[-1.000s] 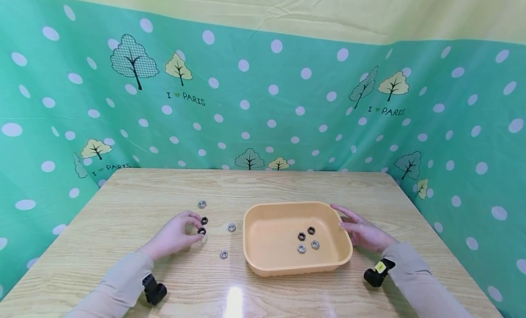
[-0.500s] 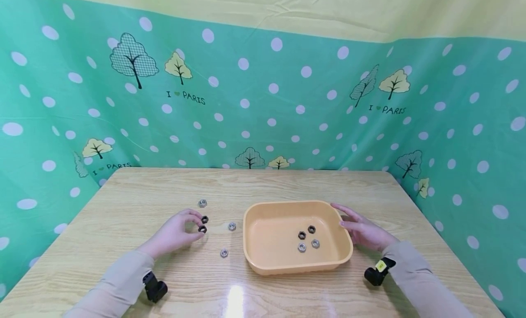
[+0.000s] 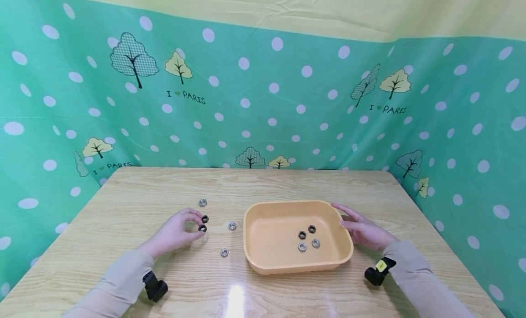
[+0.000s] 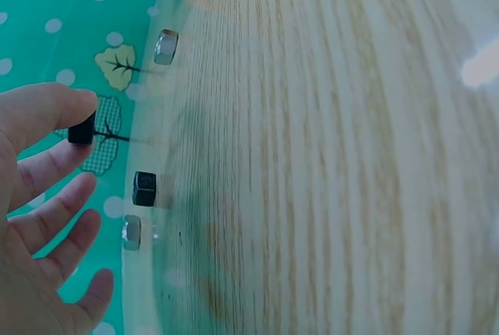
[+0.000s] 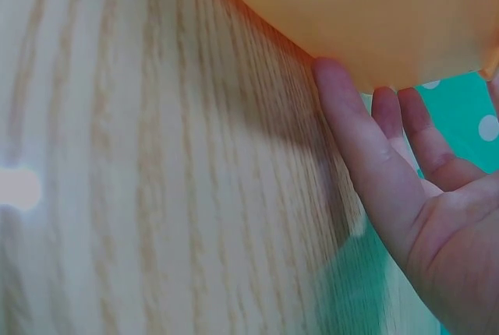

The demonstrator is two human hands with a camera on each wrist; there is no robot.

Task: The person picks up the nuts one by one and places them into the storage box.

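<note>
My left hand (image 3: 172,233) pinches a black hex nut (image 3: 202,228) between thumb and forefinger, with the other fingers spread in the left wrist view. This held nut (image 4: 81,130) shows clear of the tabletop there. Just beyond it on the table lies another black nut (image 3: 205,219), and a silver nut (image 3: 203,202) sits farther back. Two more silver nuts, one nearer the tray (image 3: 232,226) and a front nut (image 3: 224,252), lie right of the hand. My right hand (image 3: 367,232) rests with extended fingers against the right side of an orange plastic tray (image 3: 296,267).
Inside the tray are two black nuts, including this rear one (image 3: 312,229), and two silver nuts, one at the front (image 3: 302,247). Everything stands on a wood-grain table (image 3: 164,181). A green dotted curtain (image 3: 263,108) encloses its back and sides.
</note>
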